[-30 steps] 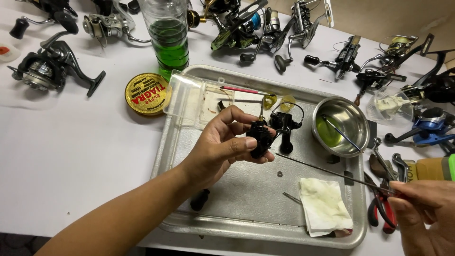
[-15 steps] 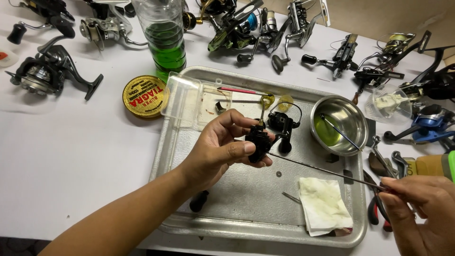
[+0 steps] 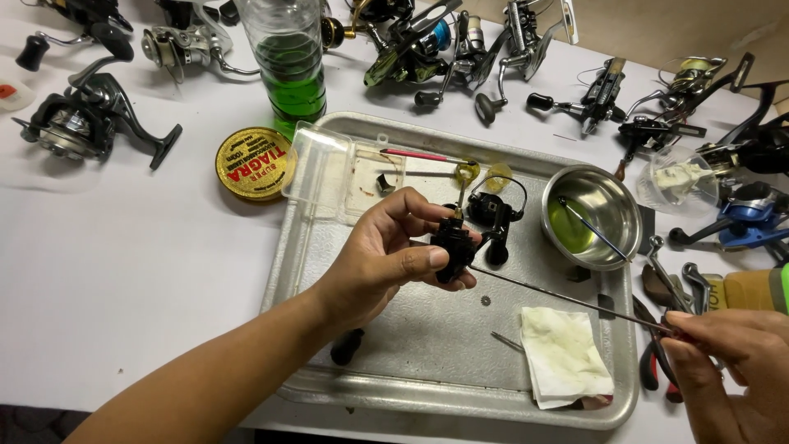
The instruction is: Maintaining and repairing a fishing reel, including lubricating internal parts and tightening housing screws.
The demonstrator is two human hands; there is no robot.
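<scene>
Gripping a black reel body (image 3: 450,247) over a metal tray (image 3: 329,247), the left hand (image 3: 380,261) met a thin rod (image 3: 567,300) pinched in the right hand (image 3: 723,362).
A slip of that rod risked jabbing fingers or knocking the small washer (image 3: 485,301) astray; the oil bowl (image 3: 592,215) stood near.

Head camera looks steeply down, close over the tray (image 3: 329,247).
</scene>
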